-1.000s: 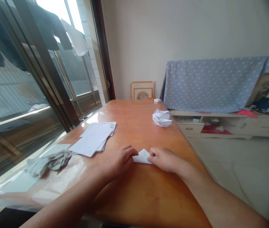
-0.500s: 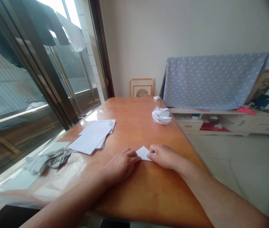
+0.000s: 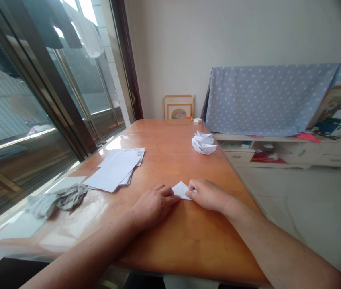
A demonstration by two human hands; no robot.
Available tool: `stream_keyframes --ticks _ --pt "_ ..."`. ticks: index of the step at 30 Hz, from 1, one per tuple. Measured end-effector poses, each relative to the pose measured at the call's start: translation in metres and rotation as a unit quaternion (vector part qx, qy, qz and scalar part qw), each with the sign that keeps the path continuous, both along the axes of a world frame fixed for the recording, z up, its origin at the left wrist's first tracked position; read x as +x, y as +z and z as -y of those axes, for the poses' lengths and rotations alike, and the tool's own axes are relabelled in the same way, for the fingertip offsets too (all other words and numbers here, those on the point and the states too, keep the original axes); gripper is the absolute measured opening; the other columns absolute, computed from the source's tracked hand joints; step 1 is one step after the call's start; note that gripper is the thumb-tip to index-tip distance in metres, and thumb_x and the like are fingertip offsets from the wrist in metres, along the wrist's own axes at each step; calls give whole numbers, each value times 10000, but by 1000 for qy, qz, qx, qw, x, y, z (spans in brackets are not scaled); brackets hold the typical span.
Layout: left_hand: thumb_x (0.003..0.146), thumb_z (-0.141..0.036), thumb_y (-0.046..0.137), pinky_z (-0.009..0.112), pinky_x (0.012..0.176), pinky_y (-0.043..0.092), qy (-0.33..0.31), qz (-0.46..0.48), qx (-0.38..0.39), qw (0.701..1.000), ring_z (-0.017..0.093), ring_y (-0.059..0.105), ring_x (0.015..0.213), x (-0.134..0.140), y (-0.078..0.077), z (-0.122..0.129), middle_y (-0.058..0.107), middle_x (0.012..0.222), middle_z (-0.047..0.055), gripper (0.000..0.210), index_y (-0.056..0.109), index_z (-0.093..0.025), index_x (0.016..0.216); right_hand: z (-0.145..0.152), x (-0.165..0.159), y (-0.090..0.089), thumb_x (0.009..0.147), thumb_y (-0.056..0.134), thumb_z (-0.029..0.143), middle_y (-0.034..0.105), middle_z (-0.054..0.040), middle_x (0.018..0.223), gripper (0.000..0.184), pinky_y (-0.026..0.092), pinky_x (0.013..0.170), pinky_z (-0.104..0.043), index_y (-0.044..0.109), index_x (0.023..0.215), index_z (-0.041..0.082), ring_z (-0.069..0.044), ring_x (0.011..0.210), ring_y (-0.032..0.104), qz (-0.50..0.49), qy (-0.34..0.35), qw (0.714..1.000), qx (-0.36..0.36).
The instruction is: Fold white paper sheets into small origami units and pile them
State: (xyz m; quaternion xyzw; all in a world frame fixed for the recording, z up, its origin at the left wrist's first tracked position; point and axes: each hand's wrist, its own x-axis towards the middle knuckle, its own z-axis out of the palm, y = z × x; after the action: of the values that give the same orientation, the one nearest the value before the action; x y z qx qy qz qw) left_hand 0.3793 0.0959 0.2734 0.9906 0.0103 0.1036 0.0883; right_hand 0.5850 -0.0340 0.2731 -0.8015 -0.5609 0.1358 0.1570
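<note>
A small folded sheet of white paper (image 3: pixel 181 190) lies on the wooden table between my hands, its pointed tip facing away from me. My left hand (image 3: pixel 156 204) rests on the table with its fingers closed on the paper's left corner. At the right corner, my right hand (image 3: pixel 205 194) pinches the paper between thumb and curled fingers. Parts of both corners are hidden under the fingers. Farther off, near the table's right edge, several folded paper boats (image 3: pixel 204 143) sit bunched together.
A stack of white paper sheets (image 3: pixel 114 171) lies on the left of the table (image 3: pixel 164 156). Nearer the window, a crumpled grey cloth (image 3: pixel 68 197) rests by a clear plastic cover. At the far end is a small white box (image 3: pixel 197 120). A low white cabinet (image 3: pixel 305 154) stands to the right.
The view has shifted slightly, so the whole scene sits a little higher in the picture. Both hands keep their hold on the folded paper, with barely any movement.
</note>
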Motion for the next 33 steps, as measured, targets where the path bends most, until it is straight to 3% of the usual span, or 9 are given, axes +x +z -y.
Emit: stream_keyframes --ticks 14,24,30,33 --pt "984 -200 424 322 820 484 -26 -12 22 999 206 538 908 5 6 5 594 954 68 291 687 -223 1104 1 0 -2 863 619 448 678 17 861 191 261 591 -264 603 887 259 -152 730 562 33 -7 999 16" --pt "1013 -308 397 347 809 475 -30 -24 65 997 218 518 882 6 6 4 565 954 72 361 615 -283 1299 6 9 5 836 652 436 648 -9 877 215 265 598 -270 592 860 232 -153 748 559 76 -20 997 14" --pt "1013 -313 388 351 829 473 -24 -14 63 998 223 523 908 6 6 6 548 953 77 357 633 -285 1271 13 12 17 876 589 393 654 7 776 173 270 568 -268 603 827 227 -141 662 538 24 -34 999 32" --pt "1002 -298 404 359 832 473 -28 -12 66 997 227 522 907 6 6 6 545 944 78 335 643 -277 1236 13 0 21 901 559 378 653 8 781 176 297 582 -259 597 832 220 -144 686 541 -20 13 997 74"
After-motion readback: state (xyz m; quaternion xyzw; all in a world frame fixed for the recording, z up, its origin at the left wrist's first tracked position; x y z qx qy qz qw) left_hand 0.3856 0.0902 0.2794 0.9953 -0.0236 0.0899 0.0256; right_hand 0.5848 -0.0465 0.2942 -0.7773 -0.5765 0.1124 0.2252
